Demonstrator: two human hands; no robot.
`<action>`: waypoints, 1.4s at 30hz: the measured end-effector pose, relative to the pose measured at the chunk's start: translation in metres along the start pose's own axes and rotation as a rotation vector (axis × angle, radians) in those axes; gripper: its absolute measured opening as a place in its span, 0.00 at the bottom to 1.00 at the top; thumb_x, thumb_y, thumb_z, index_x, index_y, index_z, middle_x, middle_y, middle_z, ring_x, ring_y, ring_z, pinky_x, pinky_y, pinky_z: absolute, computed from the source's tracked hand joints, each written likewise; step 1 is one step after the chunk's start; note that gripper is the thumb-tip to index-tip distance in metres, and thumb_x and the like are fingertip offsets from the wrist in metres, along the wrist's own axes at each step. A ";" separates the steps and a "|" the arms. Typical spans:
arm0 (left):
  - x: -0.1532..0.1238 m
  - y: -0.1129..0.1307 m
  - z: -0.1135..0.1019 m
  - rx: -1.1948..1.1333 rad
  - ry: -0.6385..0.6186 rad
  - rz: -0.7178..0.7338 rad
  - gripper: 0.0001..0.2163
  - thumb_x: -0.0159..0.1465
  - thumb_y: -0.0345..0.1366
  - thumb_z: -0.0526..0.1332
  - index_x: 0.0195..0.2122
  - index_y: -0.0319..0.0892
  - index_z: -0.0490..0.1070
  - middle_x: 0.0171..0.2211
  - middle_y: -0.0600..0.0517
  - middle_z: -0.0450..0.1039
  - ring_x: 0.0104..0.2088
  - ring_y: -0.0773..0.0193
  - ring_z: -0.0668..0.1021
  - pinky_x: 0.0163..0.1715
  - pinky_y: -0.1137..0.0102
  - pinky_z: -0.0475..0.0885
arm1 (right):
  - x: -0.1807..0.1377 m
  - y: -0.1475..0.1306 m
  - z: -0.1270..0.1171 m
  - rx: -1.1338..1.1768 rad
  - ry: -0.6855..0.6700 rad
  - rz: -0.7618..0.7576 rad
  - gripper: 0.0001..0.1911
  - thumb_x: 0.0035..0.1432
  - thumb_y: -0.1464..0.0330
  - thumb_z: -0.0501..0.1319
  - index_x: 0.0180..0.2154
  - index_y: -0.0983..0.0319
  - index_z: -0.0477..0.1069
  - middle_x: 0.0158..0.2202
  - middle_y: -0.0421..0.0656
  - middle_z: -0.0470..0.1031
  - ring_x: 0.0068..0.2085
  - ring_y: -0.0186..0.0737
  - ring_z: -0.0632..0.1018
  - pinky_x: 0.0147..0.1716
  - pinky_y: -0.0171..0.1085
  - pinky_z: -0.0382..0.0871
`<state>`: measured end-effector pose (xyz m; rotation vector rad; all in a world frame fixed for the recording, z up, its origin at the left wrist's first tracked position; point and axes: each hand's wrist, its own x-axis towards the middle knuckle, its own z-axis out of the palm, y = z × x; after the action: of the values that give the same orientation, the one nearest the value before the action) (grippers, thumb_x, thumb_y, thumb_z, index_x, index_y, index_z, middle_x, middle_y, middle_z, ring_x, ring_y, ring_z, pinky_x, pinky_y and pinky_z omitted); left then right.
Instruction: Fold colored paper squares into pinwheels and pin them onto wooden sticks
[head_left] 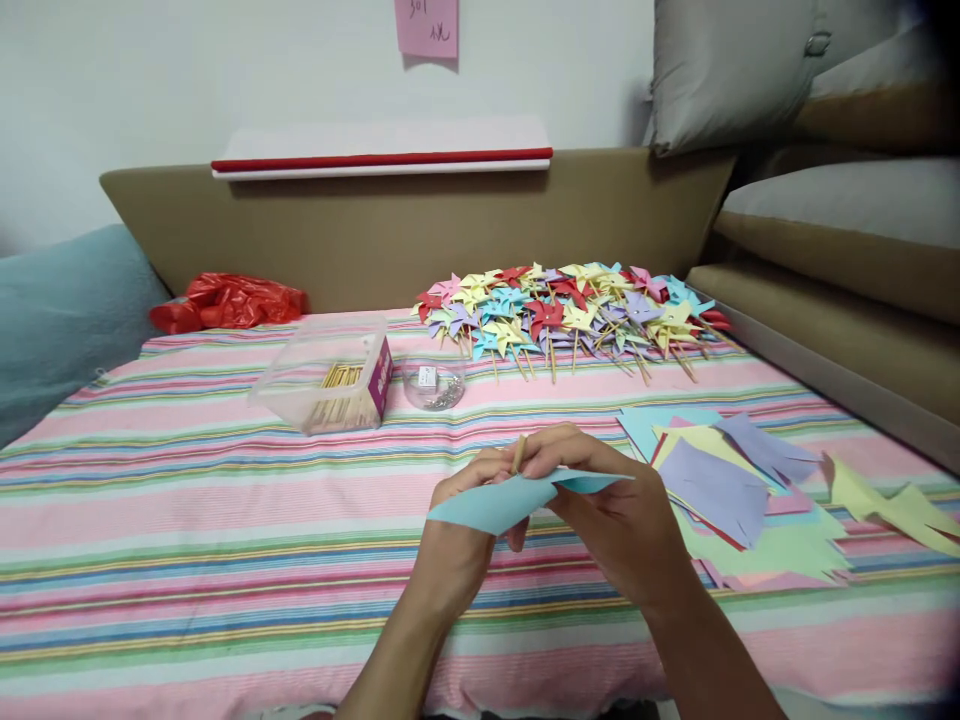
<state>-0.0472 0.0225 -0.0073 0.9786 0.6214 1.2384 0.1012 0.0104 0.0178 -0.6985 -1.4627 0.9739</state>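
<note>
A light blue sheet of paper (491, 507) with cut, bent edges is held up above the cloth between my two hands. The tip of a thin wooden stick (519, 455) shows just behind it, pointing up and away. My left hand (450, 560) is closed around the stick, its fingertips partly behind the paper. My right hand (626, 525) is closed too, with thumb and fingers pinching the blue paper close to the stick. Where stick and paper meet is mostly covered by fingers, so I cannot tell whether they are joined.
Many finished pinwheels (547, 315) lie heaped at the back right. Cut paper sheets (712, 490) are stacked right of my hands, beside a yellow piece (892, 505). Ahead are a clear box (289, 375) of sticks and a round dish (433, 400) of small pins. A red bag (232, 300) lies back left.
</note>
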 end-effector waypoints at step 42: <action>0.000 0.008 -0.021 0.362 -0.199 -0.040 0.09 0.67 0.38 0.64 0.31 0.41 0.77 0.23 0.53 0.70 0.24 0.66 0.74 0.26 0.70 0.67 | 0.003 0.011 -0.001 0.369 0.234 0.426 0.18 0.53 0.63 0.73 0.43 0.57 0.69 0.40 0.43 0.83 0.43 0.43 0.82 0.45 0.42 0.76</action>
<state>-0.0691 0.0289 -0.0101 1.3661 0.7175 0.9949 0.1002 0.0184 0.0092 -0.8327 -0.9104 1.3935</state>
